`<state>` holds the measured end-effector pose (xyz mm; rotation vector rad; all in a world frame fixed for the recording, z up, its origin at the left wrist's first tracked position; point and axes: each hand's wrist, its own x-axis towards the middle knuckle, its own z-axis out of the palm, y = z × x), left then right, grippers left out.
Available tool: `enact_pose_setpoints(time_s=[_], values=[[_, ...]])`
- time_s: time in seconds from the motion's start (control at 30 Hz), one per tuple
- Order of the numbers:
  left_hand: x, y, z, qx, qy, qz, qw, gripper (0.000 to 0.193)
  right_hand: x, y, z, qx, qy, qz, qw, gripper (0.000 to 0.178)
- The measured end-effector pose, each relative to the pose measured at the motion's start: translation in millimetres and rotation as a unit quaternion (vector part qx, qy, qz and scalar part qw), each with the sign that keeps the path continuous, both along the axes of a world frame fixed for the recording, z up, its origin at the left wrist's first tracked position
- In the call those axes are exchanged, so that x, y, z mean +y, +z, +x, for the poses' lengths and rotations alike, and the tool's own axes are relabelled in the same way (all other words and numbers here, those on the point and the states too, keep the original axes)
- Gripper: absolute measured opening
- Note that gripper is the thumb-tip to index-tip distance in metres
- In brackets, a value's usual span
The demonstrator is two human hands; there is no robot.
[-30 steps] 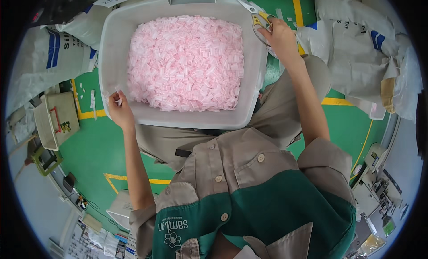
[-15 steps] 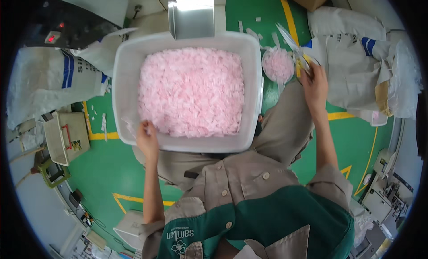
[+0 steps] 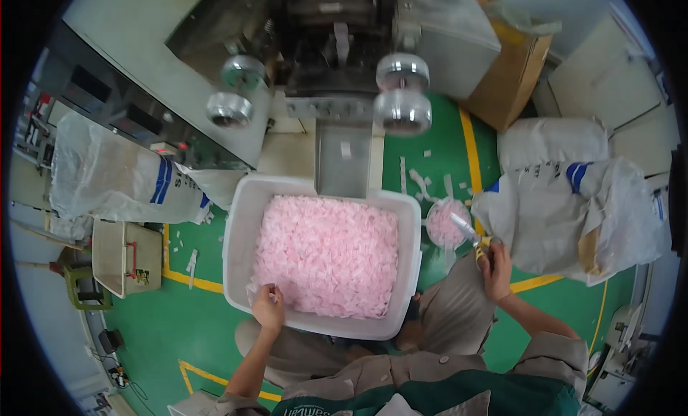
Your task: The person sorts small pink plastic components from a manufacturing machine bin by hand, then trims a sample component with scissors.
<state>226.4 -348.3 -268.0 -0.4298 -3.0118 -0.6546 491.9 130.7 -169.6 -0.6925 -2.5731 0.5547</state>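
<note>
A white plastic bin (image 3: 240, 201) in front of me holds a heap of small pink packets (image 3: 326, 255). At the bin's near left corner, my left hand (image 3: 269, 310) is closed in a pinch on a short pale strip (image 3: 252, 291), its exact kind too small to tell. Over by my right knee, my right hand (image 3: 494, 273) grips the yellow handles of a pair of scissors (image 3: 466, 227), blades pointing up and left. Below the blades, a round tub (image 3: 446, 233) of pink pieces stands on the floor, with pale strips around it.
A machine with metal rollers (image 3: 403, 109) stands ahead; its steel chute (image 3: 344, 165) reaches the bin's far edge. Large white sacks lie left (image 3: 129, 176) and right (image 3: 559, 222). A cream crate (image 3: 122, 255) sits on the green floor (image 3: 179, 323) at the left.
My view has tilted up, bringing the machine and its rollers into sight. The left hand keeps to the bin's near left corner. My right hand still holds the scissors, which now look foreshortened.
</note>
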Motion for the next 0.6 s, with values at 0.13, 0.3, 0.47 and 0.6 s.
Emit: enact_pose_setpoints(time_s=[0.13,0.3,0.47,0.6], values=[[4.9,7.1,-5.8,-0.056,0.022,-0.042,0.997,0.014,-2.2,26.8,5.9,-0.068,0.039,-0.062,0.995,0.037],[-7.5,13.1,-9.2,-0.144,0.002,-0.067,0.987,0.016,-10.7,62.2,4.5,-0.108,0.098,-0.075,0.986,0.036],[35.1,102.6,38.1,-0.235,0.033,0.106,0.966,0.016,-40.7,87.1,34.4,-0.179,0.133,-0.059,0.973,0.038],[23.3,234.9,96.3,-0.292,0.012,0.148,0.945,0.021,-130.0,142.8,19.5,-0.123,0.213,-0.124,0.961,0.038]])
